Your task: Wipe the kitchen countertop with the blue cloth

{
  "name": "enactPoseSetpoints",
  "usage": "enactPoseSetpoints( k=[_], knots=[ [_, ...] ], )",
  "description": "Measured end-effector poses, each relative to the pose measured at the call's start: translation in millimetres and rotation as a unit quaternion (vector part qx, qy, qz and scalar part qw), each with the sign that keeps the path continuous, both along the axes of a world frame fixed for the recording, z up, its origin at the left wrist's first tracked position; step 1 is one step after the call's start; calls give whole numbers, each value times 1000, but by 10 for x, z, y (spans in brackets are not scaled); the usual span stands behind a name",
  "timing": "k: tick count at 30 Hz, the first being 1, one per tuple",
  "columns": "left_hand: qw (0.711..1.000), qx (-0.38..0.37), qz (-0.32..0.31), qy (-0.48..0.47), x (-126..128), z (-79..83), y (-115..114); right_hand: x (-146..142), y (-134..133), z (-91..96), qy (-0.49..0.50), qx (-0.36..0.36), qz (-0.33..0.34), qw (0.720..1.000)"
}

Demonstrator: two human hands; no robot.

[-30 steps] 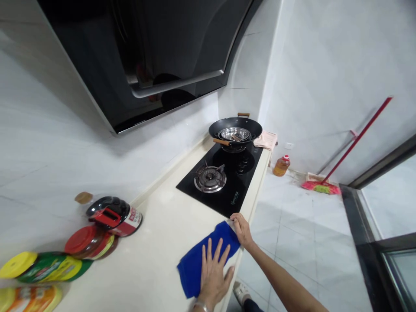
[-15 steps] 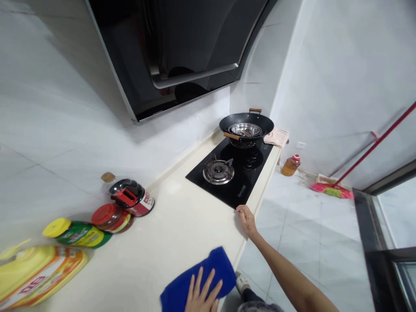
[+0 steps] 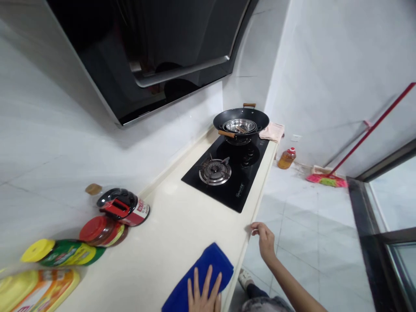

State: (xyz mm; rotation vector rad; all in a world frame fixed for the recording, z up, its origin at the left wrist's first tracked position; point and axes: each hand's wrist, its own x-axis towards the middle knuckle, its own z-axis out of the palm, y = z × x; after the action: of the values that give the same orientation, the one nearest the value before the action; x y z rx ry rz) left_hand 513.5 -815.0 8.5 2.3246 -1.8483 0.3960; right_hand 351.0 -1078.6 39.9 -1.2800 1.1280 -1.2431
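My left hand [image 3: 205, 294] lies flat on a folded blue cloth [image 3: 212, 258], fingers spread, pressing it to the cream countertop [image 3: 156, 255] near the front edge. At that edge, just past the cloth, is my right hand [image 3: 264, 240]. Its fingers are curled in towards the thumb; whether anything small is between them I cannot make out. Beyond the hands a black gas cooktop [image 3: 238, 190] is set into the counter, with a bare burner [image 3: 215, 171] on its near side. A black wok [image 3: 224, 117] with wooden handles stands on the far burner, a steel bowl [image 3: 239, 126] inside it.
Along the wall stand a red-labelled black bottle [image 3: 134, 212], a red-lidded jar [image 3: 103, 232], a green yellow-capped container [image 3: 65, 251] and a yellow jug [image 3: 45, 290]. A range hood [image 3: 182, 82] hangs above. A pink cloth [image 3: 272, 131] lies by the wok; an oil bottle [image 3: 286, 158] and broom [image 3: 328, 180] are on the floor.
My right hand has come off the cooktop's near corner and drawn back to the counter edge, fingers curled. My left hand stays on the blue cloth. The view has shifted slightly.
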Motion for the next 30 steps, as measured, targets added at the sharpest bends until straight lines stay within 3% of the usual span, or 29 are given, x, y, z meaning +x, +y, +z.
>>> enactPoseSetpoints(
  k=[3,6,11,15,18,22,26,30],
  knots=[
    [997,15,-72,9,-18,115,-478,-177,-253,133,-21,17,-37,999],
    [992,33,-106,55,-78,219,-928,-306,-332,227,-31,19,-62,997],
    [984,44,-139,105,-163,252,-1568,-349,-58,176,-27,51,-75,996],
    [978,46,-127,159,-142,209,-1876,-284,183,87,-2,56,-23,998],
    [977,37,-122,172,-111,205,-1947,-190,258,101,41,10,33,999],
    [980,23,-108,165,27,238,-1924,5,284,167,110,-106,121,981],
    [988,20,-13,155,464,289,-1765,249,339,119,162,-227,232,932],
    [984,25,93,149,1030,325,-1330,494,424,-85,204,-321,306,873]
  ],
)
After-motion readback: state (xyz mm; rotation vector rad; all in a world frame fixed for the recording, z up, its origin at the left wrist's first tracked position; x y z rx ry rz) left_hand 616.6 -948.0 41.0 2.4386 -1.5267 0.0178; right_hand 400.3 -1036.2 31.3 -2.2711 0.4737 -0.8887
